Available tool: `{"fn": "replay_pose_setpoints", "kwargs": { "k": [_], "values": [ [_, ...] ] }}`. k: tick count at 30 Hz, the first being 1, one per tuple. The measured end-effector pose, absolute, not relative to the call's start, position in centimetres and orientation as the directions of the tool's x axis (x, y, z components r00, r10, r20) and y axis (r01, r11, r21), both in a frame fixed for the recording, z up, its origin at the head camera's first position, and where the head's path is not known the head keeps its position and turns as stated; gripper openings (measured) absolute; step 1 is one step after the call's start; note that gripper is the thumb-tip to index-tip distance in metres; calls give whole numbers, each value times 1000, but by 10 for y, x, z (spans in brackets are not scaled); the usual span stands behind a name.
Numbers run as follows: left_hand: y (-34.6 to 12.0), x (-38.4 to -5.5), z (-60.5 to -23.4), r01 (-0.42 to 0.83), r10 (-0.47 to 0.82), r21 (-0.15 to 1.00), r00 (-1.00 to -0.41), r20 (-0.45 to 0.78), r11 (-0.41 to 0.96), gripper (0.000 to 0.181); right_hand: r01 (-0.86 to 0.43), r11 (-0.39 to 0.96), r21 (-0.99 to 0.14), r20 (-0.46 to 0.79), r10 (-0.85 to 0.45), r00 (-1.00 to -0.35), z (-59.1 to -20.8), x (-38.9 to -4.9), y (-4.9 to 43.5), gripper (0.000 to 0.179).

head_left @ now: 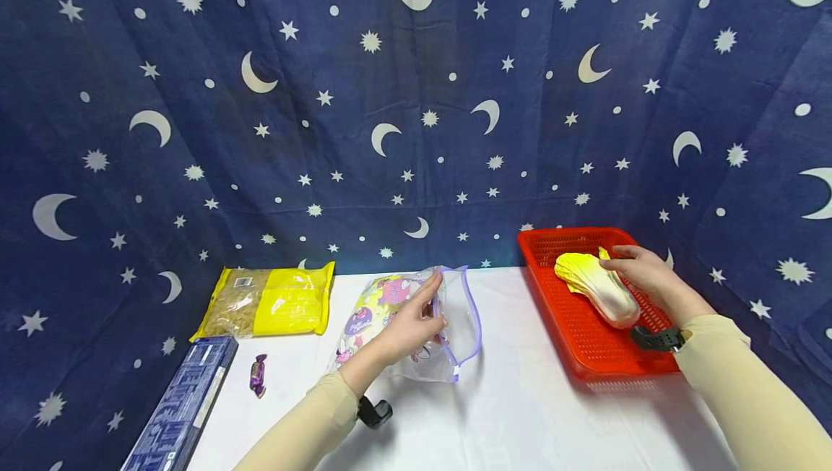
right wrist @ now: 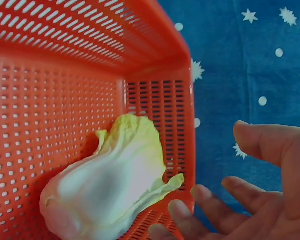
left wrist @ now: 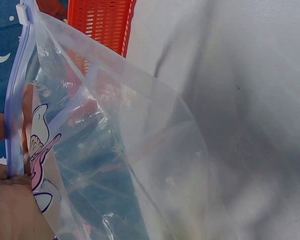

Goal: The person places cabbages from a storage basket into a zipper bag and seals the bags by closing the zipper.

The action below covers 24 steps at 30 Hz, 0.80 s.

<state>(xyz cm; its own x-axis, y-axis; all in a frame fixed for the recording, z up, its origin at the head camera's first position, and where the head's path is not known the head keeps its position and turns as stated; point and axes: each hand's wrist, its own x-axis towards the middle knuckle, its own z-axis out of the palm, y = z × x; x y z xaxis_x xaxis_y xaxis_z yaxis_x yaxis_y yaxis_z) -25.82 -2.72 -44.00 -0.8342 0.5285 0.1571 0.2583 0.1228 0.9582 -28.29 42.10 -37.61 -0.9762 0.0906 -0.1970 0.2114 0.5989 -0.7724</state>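
White tabletop, bearing a red basket and a printed clear bag that my left grip pinches at its mouth. In the basket lies a cabbage; my right grip hangs beside it, fingers loose, holding nothing. I'd best clasp its firm middle. Its long axis slants: yellow leaves far left, pale base near right.

The left wrist view crops the left hand and bag, the head view the blue box.
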Motion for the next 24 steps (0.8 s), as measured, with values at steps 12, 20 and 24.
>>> {"fn": "replay_pose_setpoints", "kwargs": {
  "k": [12, 20, 24],
  "values": [
    [-27, -259, -441, 262, 528, 953, -837, 145, 154, 84, 190, 738, -647, -197, 80, -977, -388, -289, 434, 102],
    [-27, -257, -439, 254, 528, 956, -837, 141, 147, 84, 158, 779, -606, -190, 51, -981, -396, -293, 430, 104],
    [-28, -256, -440, 244, 524, 959, -841, 134, 147, 84, 167, 780, -603, -215, 44, -976, -399, -297, 426, 106]
  ]
}}
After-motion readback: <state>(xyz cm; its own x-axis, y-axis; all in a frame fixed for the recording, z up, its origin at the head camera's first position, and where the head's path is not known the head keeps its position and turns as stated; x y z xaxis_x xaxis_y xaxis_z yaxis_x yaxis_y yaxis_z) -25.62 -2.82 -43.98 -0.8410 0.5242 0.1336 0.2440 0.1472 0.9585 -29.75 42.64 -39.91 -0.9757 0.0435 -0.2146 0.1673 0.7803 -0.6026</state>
